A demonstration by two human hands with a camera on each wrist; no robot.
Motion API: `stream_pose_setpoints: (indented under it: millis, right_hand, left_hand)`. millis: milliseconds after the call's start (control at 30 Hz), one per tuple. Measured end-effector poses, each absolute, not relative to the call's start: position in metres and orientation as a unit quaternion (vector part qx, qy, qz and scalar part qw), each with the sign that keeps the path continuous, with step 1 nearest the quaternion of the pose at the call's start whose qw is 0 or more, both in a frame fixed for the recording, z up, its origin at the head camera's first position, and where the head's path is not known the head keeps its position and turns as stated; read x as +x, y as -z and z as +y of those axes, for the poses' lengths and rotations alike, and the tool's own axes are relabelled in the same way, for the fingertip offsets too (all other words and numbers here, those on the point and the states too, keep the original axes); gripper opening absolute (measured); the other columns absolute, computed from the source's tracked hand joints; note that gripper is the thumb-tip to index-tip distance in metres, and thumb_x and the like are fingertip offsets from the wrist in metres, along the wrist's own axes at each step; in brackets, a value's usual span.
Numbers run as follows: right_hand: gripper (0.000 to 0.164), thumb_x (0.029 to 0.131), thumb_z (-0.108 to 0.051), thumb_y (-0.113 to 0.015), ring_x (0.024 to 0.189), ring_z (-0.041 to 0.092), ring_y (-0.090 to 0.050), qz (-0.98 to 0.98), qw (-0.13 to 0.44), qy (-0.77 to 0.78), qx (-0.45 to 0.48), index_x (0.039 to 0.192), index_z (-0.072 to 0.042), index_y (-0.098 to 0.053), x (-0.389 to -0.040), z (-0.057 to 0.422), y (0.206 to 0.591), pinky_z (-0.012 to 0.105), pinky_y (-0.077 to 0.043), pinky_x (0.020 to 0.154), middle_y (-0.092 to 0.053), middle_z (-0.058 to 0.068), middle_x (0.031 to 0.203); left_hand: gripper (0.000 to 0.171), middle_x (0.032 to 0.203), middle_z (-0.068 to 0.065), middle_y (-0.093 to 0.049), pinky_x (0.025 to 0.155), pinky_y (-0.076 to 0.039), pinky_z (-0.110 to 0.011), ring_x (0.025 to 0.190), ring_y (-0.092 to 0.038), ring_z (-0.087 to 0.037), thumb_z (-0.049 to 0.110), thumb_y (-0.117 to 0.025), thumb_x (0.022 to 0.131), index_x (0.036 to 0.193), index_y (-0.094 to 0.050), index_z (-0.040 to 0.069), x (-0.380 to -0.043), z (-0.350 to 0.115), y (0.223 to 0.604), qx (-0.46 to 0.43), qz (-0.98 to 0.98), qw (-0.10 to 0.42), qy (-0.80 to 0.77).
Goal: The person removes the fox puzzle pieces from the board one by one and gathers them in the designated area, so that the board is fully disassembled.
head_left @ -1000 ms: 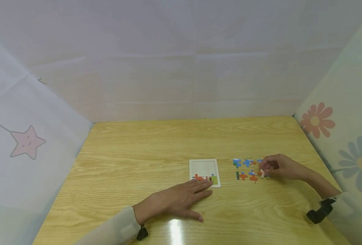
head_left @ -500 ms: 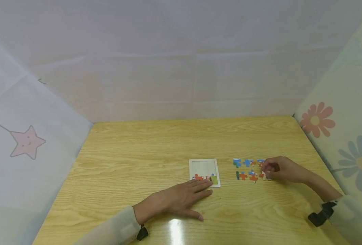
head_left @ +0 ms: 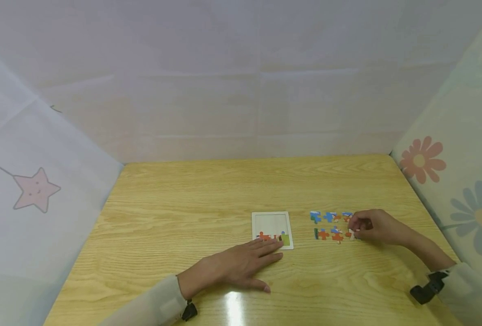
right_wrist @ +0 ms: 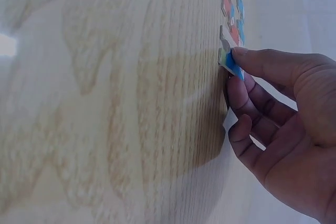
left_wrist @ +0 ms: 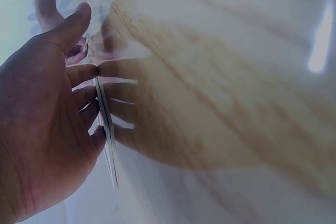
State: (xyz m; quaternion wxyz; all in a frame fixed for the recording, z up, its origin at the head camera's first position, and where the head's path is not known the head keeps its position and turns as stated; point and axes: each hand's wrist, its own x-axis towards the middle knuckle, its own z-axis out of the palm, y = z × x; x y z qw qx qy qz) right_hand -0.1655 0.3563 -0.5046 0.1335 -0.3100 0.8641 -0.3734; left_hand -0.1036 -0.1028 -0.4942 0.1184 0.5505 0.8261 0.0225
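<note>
My left hand [head_left: 243,262] lies flat with its fingers straight over the near edge of a white puzzle tray [head_left: 270,222]. A red jigsaw piece [head_left: 264,235] and a green one [head_left: 285,240] show inside the tray's near side; the fingers cover part of that row. In the left wrist view, the fingertips reach the thin tray edge [left_wrist: 106,114]. My right hand [head_left: 375,224] is at the right end of the loose pieces. There its thumb and a finger pinch a blue, green and white jigsaw piece [right_wrist: 230,62], tilted up from the table; the head view mostly hides it.
Loose jigsaw pieces lie in two rows right of the tray, among them a blue and green one [head_left: 315,217] and an orange one [head_left: 324,234]. The wooden table [head_left: 184,194] is bounded by white cloth walls [head_left: 204,113] at the back and sides.
My right hand has shifted slightly right and toward me, uncovering more of the blue and orange piece in the far row. The left hand and tray have stayed in place.
</note>
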Motion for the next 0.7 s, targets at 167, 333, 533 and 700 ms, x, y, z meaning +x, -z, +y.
stream_pose_setpoints:
  millis: [167,333,533,700]
  right_hand:
    - [0.016,0.095,-0.003,-0.079,0.078,0.01,-0.065,0.865,0.124,0.375,-0.31,0.108,-0.011,-0.073,-0.165,0.356,0.506,0.024,-0.055,0.066,-0.073,-0.003,0.096]
    - [0.017,0.094,-0.004,-0.08,0.076,0.009,-0.063,0.867,0.119,0.373,-0.308,0.108,-0.01,-0.074,-0.165,0.356,0.506,0.024,-0.054,0.064,-0.072,0.0,0.094]
    - [0.021,0.091,-0.001,-0.082,0.08,0.006,-0.066,0.873,0.094,0.357,-0.319,0.109,-0.009,-0.074,-0.167,0.35,0.503,0.024,-0.056,0.065,-0.073,-0.001,0.094]
    - [0.018,0.094,-0.002,-0.079,0.08,0.003,-0.065,0.871,0.093,0.35,-0.331,0.11,-0.009,-0.074,-0.172,0.338,0.498,0.025,-0.056,0.063,-0.073,-0.003,0.094]
  left_hand:
    - [0.081,0.178,-0.008,-0.013,0.133,-0.016,-0.038,0.164,-0.014,-0.023,0.063,-0.044,0.108,0.168,-0.03,0.011,-0.103,-0.102,0.496,0.549,0.828,0.115,-0.022]
    - [0.078,0.178,-0.009,-0.014,0.132,-0.017,-0.037,0.164,-0.016,-0.024,0.061,-0.043,0.109,0.168,-0.03,0.012,-0.103,-0.102,0.496,0.548,0.828,0.112,-0.02]
    - [0.077,0.178,-0.008,-0.015,0.132,-0.017,-0.037,0.163,-0.017,-0.023,0.06,-0.043,0.109,0.168,-0.031,0.012,-0.103,-0.102,0.496,0.549,0.828,0.109,-0.022]
    - [0.075,0.178,-0.008,-0.015,0.132,-0.017,-0.036,0.163,-0.017,-0.023,0.059,-0.043,0.11,0.167,-0.032,0.012,-0.103,-0.102,0.497,0.548,0.829,0.108,-0.025]
